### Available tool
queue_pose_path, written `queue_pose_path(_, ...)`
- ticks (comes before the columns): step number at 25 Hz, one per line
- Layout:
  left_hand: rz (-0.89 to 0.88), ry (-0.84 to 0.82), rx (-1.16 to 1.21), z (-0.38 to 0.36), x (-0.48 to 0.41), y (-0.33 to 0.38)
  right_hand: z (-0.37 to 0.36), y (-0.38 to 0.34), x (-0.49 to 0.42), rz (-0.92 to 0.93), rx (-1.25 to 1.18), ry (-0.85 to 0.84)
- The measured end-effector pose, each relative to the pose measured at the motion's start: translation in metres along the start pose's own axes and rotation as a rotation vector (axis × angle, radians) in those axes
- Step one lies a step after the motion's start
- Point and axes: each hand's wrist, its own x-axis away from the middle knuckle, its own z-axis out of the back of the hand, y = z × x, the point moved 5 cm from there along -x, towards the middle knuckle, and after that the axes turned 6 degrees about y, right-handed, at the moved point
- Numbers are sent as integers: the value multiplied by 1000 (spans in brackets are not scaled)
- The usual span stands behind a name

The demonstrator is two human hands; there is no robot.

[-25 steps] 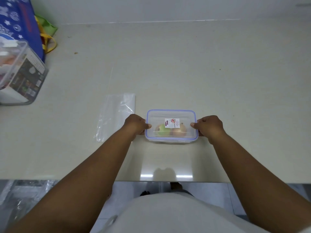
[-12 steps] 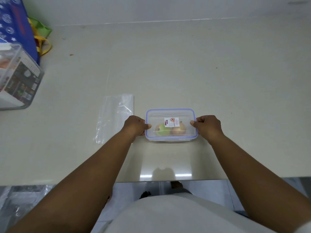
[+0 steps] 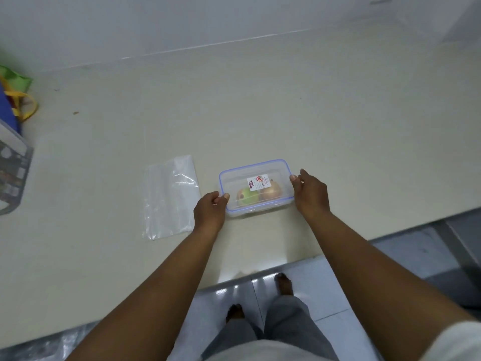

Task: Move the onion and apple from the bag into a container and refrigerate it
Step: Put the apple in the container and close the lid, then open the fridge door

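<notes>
now the view has swung: against the pictures from a moment ago, the counter (image 3: 286, 113) runs slanted across the frame, its near edge has climbed at the lower right, and the person's legs and feet show on the tiled floor at the bottom, which reads as a step back or a turn of the body rather than any shift of the box. the clear container (image 3: 256, 187) with the blue-rimmed lid sits at the centre of the frame, lid on, the green apple (image 3: 246, 198) at its left and the onion (image 3: 270, 192) at its right. the left hand (image 3: 209, 213) is curled against the container's left end, thumb on the rim; the right hand (image 3: 311, 194) has loosened from a fist to half-spread fingers, tips touching the right end. whether either has actually clamped the box, i cannot tell; it looks to rest on the counter. the emptied plastic bag (image 3: 170, 196) lies flat just left of the left hand. transfer looks finished; lifting and carrying to the fridge remain.
</notes>
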Motion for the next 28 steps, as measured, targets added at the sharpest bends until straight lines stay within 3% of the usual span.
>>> queue_pose_path(4, 22, 89, 77, 3, 48, -20, 27, 31, 61, 27, -89, 63)
queue_pose_path(6, 1, 35, 106, -12, 87, -32, 42, 64, 103, 1, -135, 85)
queue_pose_path(10, -141, -388, 42, -78, 166, -40, 83, 155, 187, -155, -95, 129)
queue_pose_path(13, -232, -660, -71, -137, 215, -25, 145, 211, 231, -230, -42, 264)
queue_pose_path(18, -503, -969, -188, -242, 311, 41, 299, 260, 278, -156, 248, 736)
queue_pose_path(21, -707, -1060, -218, -299, 379, 97, 389, 270, 292, -129, 449, 901)
queue_pose_path(24, -858, -1107, -217, -345, 450, 155, 461, 270, 299, -138, 651, 975)
queue_pose_path(28, -976, -1115, -200, -391, 514, 218, 503, 274, 300, -189, 739, 923)
